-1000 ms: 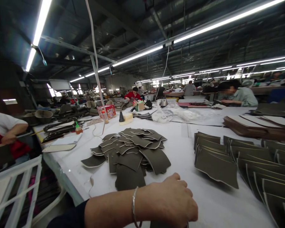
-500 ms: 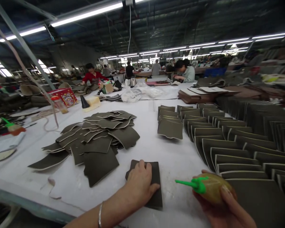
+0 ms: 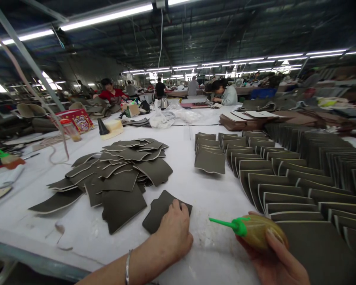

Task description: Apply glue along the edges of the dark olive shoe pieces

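We are looking down a big factory hall (image 3: 178, 39) with long bright lights up high. Far off, a co-worker in a red top (image 3: 109, 94) and a co-worker in a pale shirt (image 3: 229, 95) sit at work. In front of us is a wide white tabletop (image 3: 213, 198). Brown stacks of flat pieces (image 3: 240, 121) lie on it, far away. On the right, rows of dark gray-green pieces (image 3: 284, 178) stand leaning on each other. On the left, more of these pieces lie in a messy pile (image 3: 118, 178). One dark piece (image 3: 163, 209) lies alone on the tabletop, just beside the pile. Our left hand (image 3: 175, 233) rests on it, lying flat with the fingers on top and not pinching it. A metal bangle (image 3: 127, 267) sits on that wrist. Our right hand (image 3: 268, 257) is closed around a round yellow-brown squeeze bottle (image 3: 255, 231) with a green tip (image 3: 225, 223).
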`<action>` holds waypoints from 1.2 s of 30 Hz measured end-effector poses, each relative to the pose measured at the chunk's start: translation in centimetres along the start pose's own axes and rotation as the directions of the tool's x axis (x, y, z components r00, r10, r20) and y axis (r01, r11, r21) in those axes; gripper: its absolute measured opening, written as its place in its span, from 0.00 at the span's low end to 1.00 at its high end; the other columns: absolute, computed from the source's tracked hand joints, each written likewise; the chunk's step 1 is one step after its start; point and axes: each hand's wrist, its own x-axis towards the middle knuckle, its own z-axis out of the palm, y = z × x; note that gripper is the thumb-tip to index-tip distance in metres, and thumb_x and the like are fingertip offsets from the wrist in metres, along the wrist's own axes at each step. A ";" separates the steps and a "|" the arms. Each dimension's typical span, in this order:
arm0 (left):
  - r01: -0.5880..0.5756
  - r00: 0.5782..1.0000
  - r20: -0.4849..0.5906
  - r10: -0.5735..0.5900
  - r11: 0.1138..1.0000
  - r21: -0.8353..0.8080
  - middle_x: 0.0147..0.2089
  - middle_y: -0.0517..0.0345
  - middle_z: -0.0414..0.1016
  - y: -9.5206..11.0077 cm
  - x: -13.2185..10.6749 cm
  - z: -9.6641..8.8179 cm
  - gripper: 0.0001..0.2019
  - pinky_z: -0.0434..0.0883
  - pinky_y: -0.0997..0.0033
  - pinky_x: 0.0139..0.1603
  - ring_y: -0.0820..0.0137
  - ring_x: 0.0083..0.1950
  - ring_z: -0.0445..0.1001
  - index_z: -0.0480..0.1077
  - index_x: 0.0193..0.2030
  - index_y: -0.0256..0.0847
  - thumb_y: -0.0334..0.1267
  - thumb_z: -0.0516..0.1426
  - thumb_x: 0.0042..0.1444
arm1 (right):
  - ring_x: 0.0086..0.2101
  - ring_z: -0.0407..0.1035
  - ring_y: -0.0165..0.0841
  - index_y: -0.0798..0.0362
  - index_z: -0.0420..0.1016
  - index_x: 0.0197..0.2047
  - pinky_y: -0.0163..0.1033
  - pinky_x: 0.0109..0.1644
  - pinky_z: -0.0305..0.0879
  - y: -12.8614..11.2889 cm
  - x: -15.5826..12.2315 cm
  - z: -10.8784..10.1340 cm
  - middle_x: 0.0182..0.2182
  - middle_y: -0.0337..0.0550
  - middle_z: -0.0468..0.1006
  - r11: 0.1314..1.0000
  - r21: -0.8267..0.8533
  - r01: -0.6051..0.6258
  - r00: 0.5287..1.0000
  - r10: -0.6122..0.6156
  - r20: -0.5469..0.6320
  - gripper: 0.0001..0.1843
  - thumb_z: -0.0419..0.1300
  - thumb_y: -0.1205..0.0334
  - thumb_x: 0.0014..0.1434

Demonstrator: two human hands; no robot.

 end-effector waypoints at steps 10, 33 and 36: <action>0.010 1.000 0.022 -0.011 0.999 0.052 0.56 0.32 0.64 -0.7 -0.4 -0.1 0.28 0.70 0.58 0.53 0.53 0.53 0.70 0.63 0.60 0.25 0.31 0.55 0.50 | 0.42 0.74 0.42 0.49 0.76 0.53 0.40 0.45 0.75 0.6 0.5 -0.7 0.45 0.46 0.78 0.983 -0.107 0.152 0.983 -0.139 0.118 0.32 0.75 0.55 0.43; -0.222 0.972 -0.065 0.227 0.972 0.080 0.43 0.47 0.76 -3.8 1.2 -0.8 0.19 0.71 0.58 0.46 0.56 0.44 0.76 0.71 0.51 0.39 0.29 0.48 0.55 | 0.40 0.71 0.41 0.46 0.68 0.56 0.38 0.42 0.73 1.0 -0.4 1.1 0.42 0.44 0.75 0.826 -0.396 0.401 0.899 -0.273 0.341 0.35 0.74 0.49 0.47; -0.268 0.961 -0.056 0.269 0.963 0.031 0.41 0.49 0.79 -4.7 1.5 -1.3 0.21 0.71 0.60 0.46 0.57 0.45 0.77 0.73 0.51 0.42 0.28 0.48 0.55 | 0.40 0.70 0.38 0.45 0.69 0.54 0.34 0.42 0.68 1.2 -0.9 2.2 0.43 0.41 0.74 0.713 -0.490 0.501 0.860 -0.344 0.378 0.34 0.73 0.47 0.46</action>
